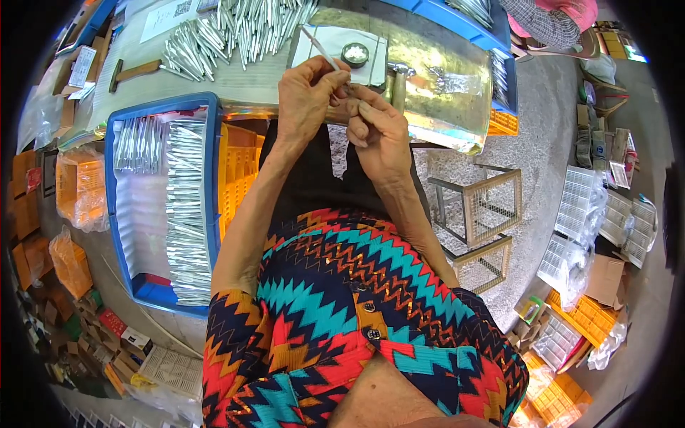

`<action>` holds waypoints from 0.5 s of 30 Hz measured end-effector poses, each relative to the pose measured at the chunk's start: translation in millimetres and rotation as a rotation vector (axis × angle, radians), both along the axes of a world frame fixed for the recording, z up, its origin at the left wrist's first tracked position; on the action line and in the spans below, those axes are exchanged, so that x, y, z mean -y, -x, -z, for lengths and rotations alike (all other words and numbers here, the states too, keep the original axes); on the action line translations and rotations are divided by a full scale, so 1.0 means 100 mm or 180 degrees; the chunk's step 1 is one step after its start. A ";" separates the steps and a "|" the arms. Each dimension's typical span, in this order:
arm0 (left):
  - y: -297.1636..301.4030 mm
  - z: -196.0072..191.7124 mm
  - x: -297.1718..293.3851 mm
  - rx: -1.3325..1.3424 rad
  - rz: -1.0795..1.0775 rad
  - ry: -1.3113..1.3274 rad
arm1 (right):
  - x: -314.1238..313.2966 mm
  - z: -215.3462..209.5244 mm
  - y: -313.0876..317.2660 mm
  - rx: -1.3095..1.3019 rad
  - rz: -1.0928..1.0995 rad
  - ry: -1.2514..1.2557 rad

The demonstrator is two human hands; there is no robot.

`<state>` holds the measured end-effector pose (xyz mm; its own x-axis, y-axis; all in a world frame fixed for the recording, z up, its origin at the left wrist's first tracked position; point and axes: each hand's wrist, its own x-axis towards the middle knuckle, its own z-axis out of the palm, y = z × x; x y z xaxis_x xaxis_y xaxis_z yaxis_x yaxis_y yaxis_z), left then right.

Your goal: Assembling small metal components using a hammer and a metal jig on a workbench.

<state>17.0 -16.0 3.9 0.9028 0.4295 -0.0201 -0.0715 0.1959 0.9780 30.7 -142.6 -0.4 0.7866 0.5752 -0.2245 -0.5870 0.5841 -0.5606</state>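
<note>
A thin silvery rod (319, 47) slants up and away from my left hand (303, 100), which pinches it between thumb and fingers. My right hand (382, 128) is closed just beside it, fingertips close to the rod's lower end; what lies between them is hidden. Just beyond my hands, a small round black dish (354, 54) with white bits in it rests on a white sheet (371, 75). Farther left on the table lies a large heap of similar silvery rods (250, 32). A hammer (139, 70) with a wooden handle is left of the heap.
At my left stands a blue crate (214, 143) with rows of silvery rods on a pale liner. A yellow crate (239, 171) is beside it. Blue bins (428, 11) line the table's far right. Metal-framed stools (492, 207) stand at right; another person's sleeve (553, 25) shows far right.
</note>
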 end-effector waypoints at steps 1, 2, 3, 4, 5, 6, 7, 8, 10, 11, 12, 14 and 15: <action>-0.02 -0.03 -0.01 -0.0007 -0.0020 -0.0067 | -0.01 -0.01 -0.01 0.0007 0.0000 -0.0005; -0.04 -0.04 -0.02 -0.0015 -0.0040 -0.0133 | -0.03 -0.03 -0.02 -0.0012 -0.0011 -0.0076; -0.06 -0.04 -0.02 -0.0008 -0.0038 -0.0140 | -0.04 -0.04 -0.03 -0.0029 -0.0020 -0.0150; -0.09 -0.05 -0.03 0.0012 -0.0051 -0.0182 | -0.04 -0.05 -0.05 -0.0023 -0.0017 -0.0157; -0.11 -0.05 -0.03 0.0030 -0.0065 -0.0224 | -0.05 -0.05 -0.08 -0.0036 -0.0099 -0.0324; -0.13 -0.07 -0.02 0.0035 -0.0062 -0.0231 | -0.05 -0.05 -0.10 -0.0048 -0.0181 -0.0491; -0.15 -0.09 -0.01 0.0032 -0.0085 -0.0140 | -0.05 -0.05 -0.12 -0.0044 -0.0179 -0.0497; -0.17 -0.10 0.00 0.0027 -0.0107 -0.0050 | -0.05 -0.06 -0.13 -0.0064 -0.0175 -0.0557; -0.20 -0.08 0.00 0.0078 -0.0093 -0.0163 | -0.05 -0.06 -0.17 -0.0082 -0.0169 -0.0625; -0.22 -0.06 -0.01 0.0126 -0.0082 -0.0269 | -0.05 -0.05 -0.21 -0.0249 -0.0231 -0.0900; -0.24 -0.05 -0.01 0.0125 -0.0074 -0.0273 | -0.04 -0.04 -0.23 -0.0417 -0.0287 -0.1171; -0.27 -0.03 -0.02 0.0120 -0.0094 -0.0524 | -0.04 -0.02 -0.24 -0.0484 -0.0299 -0.1249; -0.29 -0.02 -0.01 0.0120 -0.0088 -0.0529 | -0.04 -0.01 -0.24 -0.0552 -0.0319 -0.1324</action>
<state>45.6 -14.5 5.5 0.8894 0.4488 0.0871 -0.1120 0.0292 0.9933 54.8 -139.0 0.7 0.6938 0.7155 -0.0819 -0.7165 0.6743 -0.1790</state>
